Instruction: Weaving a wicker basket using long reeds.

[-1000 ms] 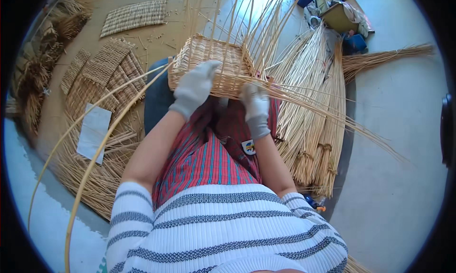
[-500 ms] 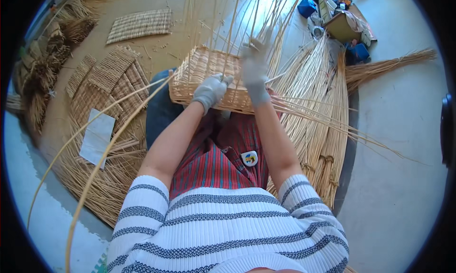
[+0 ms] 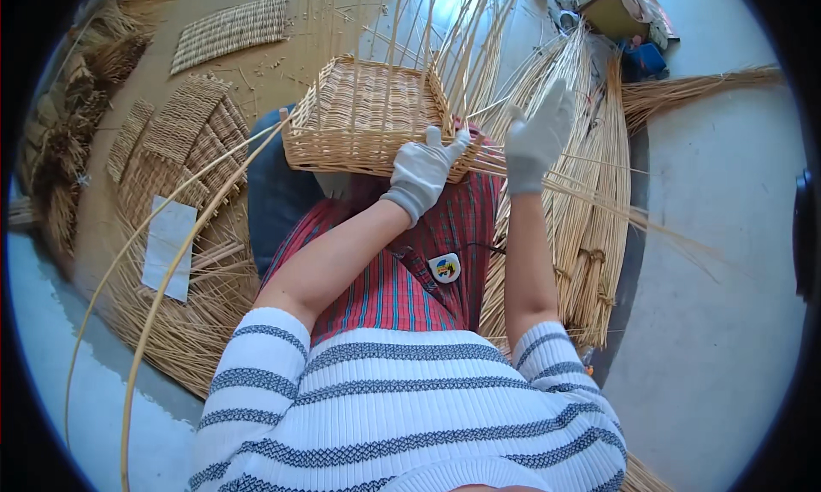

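Observation:
A half-woven wicker basket (image 3: pixel 368 107) rests across my lap, its open side facing up and long upright stakes rising from its rim. My left hand (image 3: pixel 425 168), in a pale work glove, grips the basket's near wall close to the right corner, thumb and forefinger over the edge. To the right of the basket, my right hand (image 3: pixel 540 137), gloved too, is raised with fingers stretched out and holds nothing. Loose weaving strands (image 3: pixel 590 192) run out to the right from the corner beside my left hand. Two thicker rods (image 3: pixel 197 222) stick out from the basket's left side toward me.
Bundles of pale wicker rods (image 3: pixel 590 252) lie on the floor at right, with a browner bundle (image 3: pixel 701 94) beyond. At left are flat woven panels (image 3: pixel 184 124), a paper sheet (image 3: pixel 169 251) and scattered cuttings. A woven mat (image 3: pixel 231 34) lies farther back. A box of odds and ends (image 3: pixel 616 13) stands far right.
My right hand has moved away from the stakes to the right and opened. My left hand has slid along the near wall to the right corner. The basket appears slightly farther up and left.

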Action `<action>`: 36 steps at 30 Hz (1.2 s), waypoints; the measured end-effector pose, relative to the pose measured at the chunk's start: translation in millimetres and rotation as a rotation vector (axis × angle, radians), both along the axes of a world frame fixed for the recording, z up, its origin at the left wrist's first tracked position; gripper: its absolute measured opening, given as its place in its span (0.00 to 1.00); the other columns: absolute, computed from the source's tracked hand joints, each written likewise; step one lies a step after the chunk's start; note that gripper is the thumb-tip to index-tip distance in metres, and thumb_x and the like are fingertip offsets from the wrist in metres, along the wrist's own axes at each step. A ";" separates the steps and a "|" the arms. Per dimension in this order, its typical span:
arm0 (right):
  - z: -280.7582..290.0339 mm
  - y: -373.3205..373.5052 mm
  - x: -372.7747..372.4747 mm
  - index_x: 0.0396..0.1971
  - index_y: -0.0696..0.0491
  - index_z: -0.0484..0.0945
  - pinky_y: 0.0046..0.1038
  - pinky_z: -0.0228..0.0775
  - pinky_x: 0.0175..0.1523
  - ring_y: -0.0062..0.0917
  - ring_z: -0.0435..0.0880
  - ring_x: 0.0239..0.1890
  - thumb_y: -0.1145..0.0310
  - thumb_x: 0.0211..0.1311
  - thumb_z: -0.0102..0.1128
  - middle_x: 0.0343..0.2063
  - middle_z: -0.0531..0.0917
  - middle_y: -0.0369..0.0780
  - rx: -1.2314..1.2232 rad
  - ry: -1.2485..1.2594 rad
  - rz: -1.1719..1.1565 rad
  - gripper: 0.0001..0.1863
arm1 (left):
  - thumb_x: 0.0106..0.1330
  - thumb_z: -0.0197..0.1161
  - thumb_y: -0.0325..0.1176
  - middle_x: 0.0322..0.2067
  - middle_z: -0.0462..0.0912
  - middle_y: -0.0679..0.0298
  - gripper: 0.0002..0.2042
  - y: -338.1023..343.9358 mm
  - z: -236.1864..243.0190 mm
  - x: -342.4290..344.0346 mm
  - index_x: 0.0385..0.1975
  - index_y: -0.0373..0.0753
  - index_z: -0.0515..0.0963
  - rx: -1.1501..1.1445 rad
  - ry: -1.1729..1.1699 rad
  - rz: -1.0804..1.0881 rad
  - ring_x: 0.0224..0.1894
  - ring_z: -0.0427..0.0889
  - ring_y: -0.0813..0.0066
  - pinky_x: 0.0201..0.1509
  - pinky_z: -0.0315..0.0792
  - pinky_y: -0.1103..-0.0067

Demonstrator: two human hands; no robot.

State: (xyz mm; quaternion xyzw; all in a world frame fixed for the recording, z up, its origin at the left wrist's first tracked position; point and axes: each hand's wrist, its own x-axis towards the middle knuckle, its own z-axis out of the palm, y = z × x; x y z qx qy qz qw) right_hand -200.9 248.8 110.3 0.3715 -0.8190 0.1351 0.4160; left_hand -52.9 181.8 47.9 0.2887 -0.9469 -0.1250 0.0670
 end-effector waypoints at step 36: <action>-65.5 -80.2 131.1 0.21 0.48 0.61 0.33 0.70 0.39 0.20 0.58 0.20 0.39 0.75 0.40 0.18 0.60 0.31 -0.860 -2.155 0.976 0.29 | 0.74 0.52 0.57 0.47 0.81 0.62 0.34 -166.3 -75.1 172.7 0.62 0.28 0.70 1.622 1.390 0.349 0.53 0.78 0.70 0.66 0.69 0.69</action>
